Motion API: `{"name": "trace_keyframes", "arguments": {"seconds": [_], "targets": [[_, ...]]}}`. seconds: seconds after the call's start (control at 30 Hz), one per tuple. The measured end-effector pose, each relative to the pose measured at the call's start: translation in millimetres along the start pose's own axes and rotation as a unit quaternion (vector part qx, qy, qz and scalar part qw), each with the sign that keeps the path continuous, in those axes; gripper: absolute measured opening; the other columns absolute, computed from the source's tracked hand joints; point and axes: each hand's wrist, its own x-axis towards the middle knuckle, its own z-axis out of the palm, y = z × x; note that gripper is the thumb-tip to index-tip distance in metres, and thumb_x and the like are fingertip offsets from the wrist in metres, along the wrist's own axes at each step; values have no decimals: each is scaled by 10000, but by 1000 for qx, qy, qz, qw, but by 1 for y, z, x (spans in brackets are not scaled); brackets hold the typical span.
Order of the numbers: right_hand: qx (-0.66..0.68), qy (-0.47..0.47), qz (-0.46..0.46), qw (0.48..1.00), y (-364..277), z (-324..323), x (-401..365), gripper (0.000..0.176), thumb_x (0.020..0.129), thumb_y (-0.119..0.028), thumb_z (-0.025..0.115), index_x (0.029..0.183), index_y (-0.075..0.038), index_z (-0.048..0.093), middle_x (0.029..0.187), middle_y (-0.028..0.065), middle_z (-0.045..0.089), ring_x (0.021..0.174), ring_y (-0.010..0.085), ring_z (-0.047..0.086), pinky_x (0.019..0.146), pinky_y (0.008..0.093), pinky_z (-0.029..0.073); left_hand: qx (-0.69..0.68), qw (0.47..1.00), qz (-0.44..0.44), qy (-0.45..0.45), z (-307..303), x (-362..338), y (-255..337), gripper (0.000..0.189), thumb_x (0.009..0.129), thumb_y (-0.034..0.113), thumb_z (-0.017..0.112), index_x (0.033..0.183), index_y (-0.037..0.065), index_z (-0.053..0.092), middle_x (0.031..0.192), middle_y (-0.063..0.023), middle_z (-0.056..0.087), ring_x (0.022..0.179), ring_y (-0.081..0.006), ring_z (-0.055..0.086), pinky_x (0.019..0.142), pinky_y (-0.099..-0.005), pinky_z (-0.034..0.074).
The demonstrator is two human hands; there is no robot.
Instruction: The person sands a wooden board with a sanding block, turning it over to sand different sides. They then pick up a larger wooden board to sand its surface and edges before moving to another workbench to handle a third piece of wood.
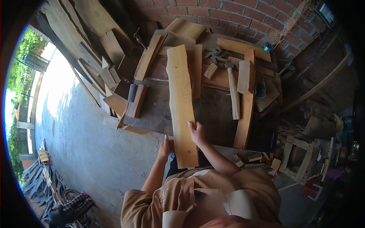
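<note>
Over on the far left, sunlight falls across a grey concrete floor (pixel 87 144), and another person in a checked cloth (pixel 76 207) crouches at its lower edge. Rough brown boards (pixel 91 57) lean in a stack above them, beside the dark wooden surface (pixel 213 114). A short black cylinder (pixel 132 92) lies on an orange-brown batten at that surface's left side.

Next comes the person's left hand (pixel 166 146), raised against the left edge of a long pale wooden plank (pixel 181 102). I cannot tell whether its fingers close on the wood or only press it. The plank lies lengthwise on the surface, its far end up among the other boards and its near end jutting past the front edge towards the person's tan shirt.

The right hand (pixel 196 133) sits on the plank's right edge near that lower end, its fingers (pixel 191 125) curled over the top face and grasping the wood.

Further right, a hammer with a pale wooden handle (pixel 234 95) lies on the surface, well apart from the plank. A long curved board (pixel 245 121) runs beside the hammer, and a short wooden block (pixel 245 76) rests on the board's upper part. A red brick wall (pixel 247 15) stands behind, and a small unfinished wooden frame (pixel 296 155) stands on the floor at far right.
</note>
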Motion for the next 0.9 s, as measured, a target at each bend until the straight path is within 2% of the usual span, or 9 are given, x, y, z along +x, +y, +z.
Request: {"name": "trace_keyframes", "arguments": {"seconds": [0.03,0.07,0.17,0.23,0.4,0.6,0.7,0.83,0.9], "targets": [[10,1,14,1000,-2,7,-2,402,849,-329,566,676,28,502,555,170,495,517,178,485,500,347,381,15,1000,-10,10,-3,-10,-3,644,891,567,312,900,1,619,732,-81,619,583,-154,559,529,-252,405],[9,3,15,1000,-3,14,-4,402,849,-329,566,676,28,502,555,170,495,517,178,485,500,347,381,105,992,-53,42,-14,-8,-12,666,892,569,298,1005,-19,589,856,-86,615,765,-174,586,725,-295,445],[34,29,7,999,-7,38,-6,417,843,-343,573,672,28,491,561,187,503,492,249,475,500,371,377,51,993,34,96,-4,-21,-13,635,894,551,330,975,-19,597,810,-63,612,724,-159,565,696,-291,446],[35,57,-13,998,2,56,-5,417,844,-347,572,687,34,503,561,165,509,506,211,476,506,355,379,-29,983,63,169,-11,-21,-16,628,897,545,342,814,-22,600,682,-11,542,604,-99,467,546,-264,384],[37,56,18,998,-7,87,-12,429,848,-352,569,694,44,507,558,124,510,544,138,477,503,339,381,141,987,46,57,-59,-28,16,601,901,491,401,923,-74,604,777,-62,597,690,-111,517,628,-262,432],[-83,-26,34,996,-4,101,-2,494,850,-425,529,705,47,525,594,180,558,556,267,551,542,374,416,160,983,70,63,-103,-1,15,584,906,463,416,881,-89,603,764,-65,590,683,-96,513,618,-262,433],[-231,-208,58,949,2,92,12,485,863,-417,513,653,18,544,587,130,597,520,212,597,519,321,451,220,968,93,80,-129,31,-7,596,888,500,399,921,-51,622,760,-160,637,735,-188,596,683,-338,455],[-223,-164,54,959,-51,69,5,420,866,-378,534,720,16,550,549,87,576,482,160,579,497,296,449,241,963,77,96,-131,34,1,588,899,473,412,891,-80,612,753,-97,614,718,-137,550,668,-313,452],[-176,-151,48,972,-58,62,2,388,867,-356,541,740,11,546,541,71,550,469,153,572,480,286,443,276,949,109,109,-131,37,1,586,889,493,386,893,-45,620,768,-231,622,753,-291,620,707,-391,452]]}}
